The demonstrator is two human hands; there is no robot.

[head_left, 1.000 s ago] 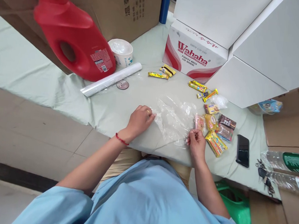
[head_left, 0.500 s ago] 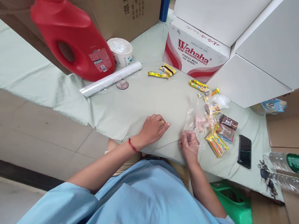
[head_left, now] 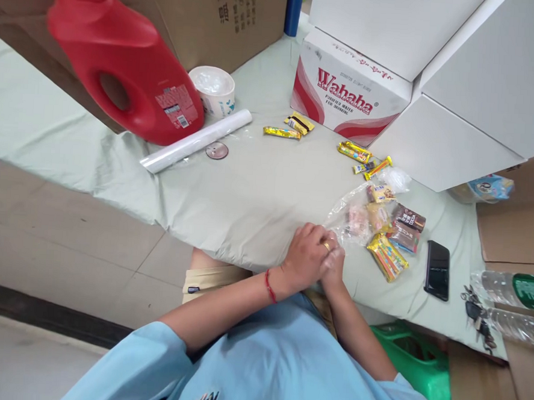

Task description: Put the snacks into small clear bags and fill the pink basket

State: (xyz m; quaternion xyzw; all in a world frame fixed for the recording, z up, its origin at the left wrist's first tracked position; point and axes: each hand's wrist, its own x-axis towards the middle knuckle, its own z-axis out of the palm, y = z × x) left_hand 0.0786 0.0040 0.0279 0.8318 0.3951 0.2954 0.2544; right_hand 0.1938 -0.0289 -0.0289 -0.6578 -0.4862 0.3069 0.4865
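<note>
My left hand (head_left: 307, 257) is closed against my right hand (head_left: 334, 267) at the table's near edge. Both sets of fingers are gathered on the end of a clear plastic bag (head_left: 341, 212); my left hand partly hides the grip. The bag stretches away to the right over wrapped snacks, among them a pink packet (head_left: 358, 221) and a beige packet (head_left: 379, 217). Close by lie a yellow striped packet (head_left: 388, 257), two dark brown packets, the farther a cocoa packet (head_left: 409, 217), and a small biscuit packet (head_left: 382, 193).
Farther back are yellow snack bars (head_left: 282, 133) and a Wahaha carton (head_left: 346, 96). A plastic roll (head_left: 196, 141), a round disc (head_left: 217, 150), a paper tub (head_left: 214, 91) and a red jug (head_left: 134, 77) stand or lie left. A phone (head_left: 437, 271), keys (head_left: 477, 315) and bottles lie right.
My left hand has moved right from the bare tabletop and met my right hand at the bag. The bag's near end is now drawn together between them.
</note>
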